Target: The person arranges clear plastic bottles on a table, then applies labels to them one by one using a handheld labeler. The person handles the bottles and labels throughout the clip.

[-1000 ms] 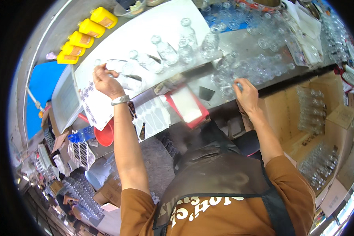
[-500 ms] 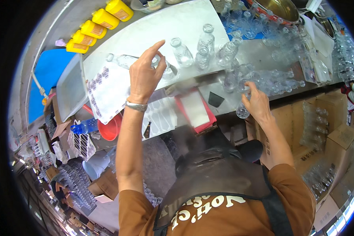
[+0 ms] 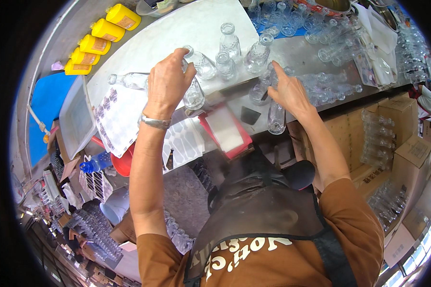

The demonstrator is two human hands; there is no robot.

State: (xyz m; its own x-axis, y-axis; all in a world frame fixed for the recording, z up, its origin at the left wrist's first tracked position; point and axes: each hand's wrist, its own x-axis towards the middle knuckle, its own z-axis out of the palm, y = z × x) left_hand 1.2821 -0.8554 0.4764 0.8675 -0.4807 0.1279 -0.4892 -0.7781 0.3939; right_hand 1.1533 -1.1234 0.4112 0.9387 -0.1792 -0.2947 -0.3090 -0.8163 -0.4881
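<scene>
My left hand (image 3: 166, 83) is closed, thumb and forefinger at the neck of a clear glass bottle (image 3: 194, 97) over the worktable's white sheet; its upper part is partly hidden. Next to it leans another clear bottle (image 3: 203, 67). Farther right several patterned bottles stand, among them a tall one (image 3: 230, 44) and a short one (image 3: 225, 68). My right hand (image 3: 289, 91) grips a slim clear bottle (image 3: 277, 117) near its top, base hanging toward the table's front edge. Behind that hand, a group of bottles (image 3: 325, 88) lies on its side.
Printed sticker sheets (image 3: 115, 117) lie at the left, beside a bottle on its side (image 3: 129, 80). A red-edged stack of white sheets (image 3: 225, 131) sits at the front edge. Yellow bottles (image 3: 122, 17) line the back left. An open cardboard box (image 3: 347, 126) stands below right.
My right hand has moved up and left, and the bottle in it now shows at full length. My left hand still holds its bottle; the whole view has shifted slightly.
</scene>
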